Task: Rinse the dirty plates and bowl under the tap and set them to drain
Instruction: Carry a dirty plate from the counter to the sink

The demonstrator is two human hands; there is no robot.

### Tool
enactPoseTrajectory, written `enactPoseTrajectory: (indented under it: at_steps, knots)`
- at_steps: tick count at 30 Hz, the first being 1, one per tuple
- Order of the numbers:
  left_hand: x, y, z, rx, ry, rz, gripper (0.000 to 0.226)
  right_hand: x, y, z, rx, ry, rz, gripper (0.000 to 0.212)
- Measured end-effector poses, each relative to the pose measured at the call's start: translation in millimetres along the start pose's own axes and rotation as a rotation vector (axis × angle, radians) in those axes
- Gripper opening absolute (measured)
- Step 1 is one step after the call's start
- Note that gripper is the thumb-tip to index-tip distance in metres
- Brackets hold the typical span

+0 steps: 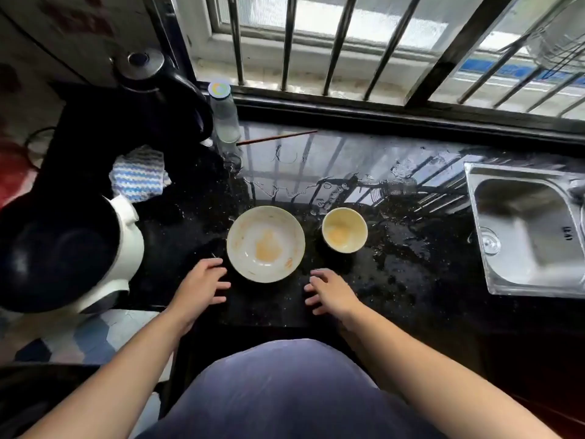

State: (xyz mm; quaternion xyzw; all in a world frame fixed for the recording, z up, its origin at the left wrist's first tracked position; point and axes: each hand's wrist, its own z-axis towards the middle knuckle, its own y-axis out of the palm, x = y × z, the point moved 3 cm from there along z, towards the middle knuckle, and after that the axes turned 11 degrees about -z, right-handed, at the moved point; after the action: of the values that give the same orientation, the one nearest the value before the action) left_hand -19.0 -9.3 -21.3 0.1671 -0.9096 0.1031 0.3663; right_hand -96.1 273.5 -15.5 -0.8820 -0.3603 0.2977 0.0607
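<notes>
Both hands, the left hand [205, 280] and right hand [329, 291], hover open and empty on either side of the sauce-stained plate [266, 243] on the wet black bench [411, 264], beside the small bowl [344, 230]; likely ceramic, stiff, breakable and slippery, it is best gripped by opposite rim edges.

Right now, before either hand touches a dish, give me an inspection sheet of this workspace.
Surface: black counter, wet with puddles toward the sink.
Job's things: dirty plate and smaller dirty bowl, side by side, apart, both on the counter.
Clutter: striped cloth, kettle, bottle, chopstick, white cooker.
Hands: left hand and right hand open, flanking the plate, holding nothing.
Cables: dark cord at far left.
Surroundings: barred window behind.
</notes>
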Motion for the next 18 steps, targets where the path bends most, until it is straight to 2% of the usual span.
enactPoseTrajectory:
  at_steps: [3,9,14,18]
  knots:
    - [17,13,16,-0.001,-0.043,-0.047,0.05,-30,-3,20,-0.002,0.013,0.063,0.054]
    - [26,33,28,0.0,-0.12,-0.092,0.03,-59,2,32,-0.014,0.002,0.009,0.046]
    - [25,25,26,-0.062,-0.093,-0.045,0.027,-57,7,24,0.037,0.005,0.026,0.045]
    - [27,17,25,-0.12,-0.028,-0.002,0.013,-49,3,7,0.107,-0.002,0.038,0.042]
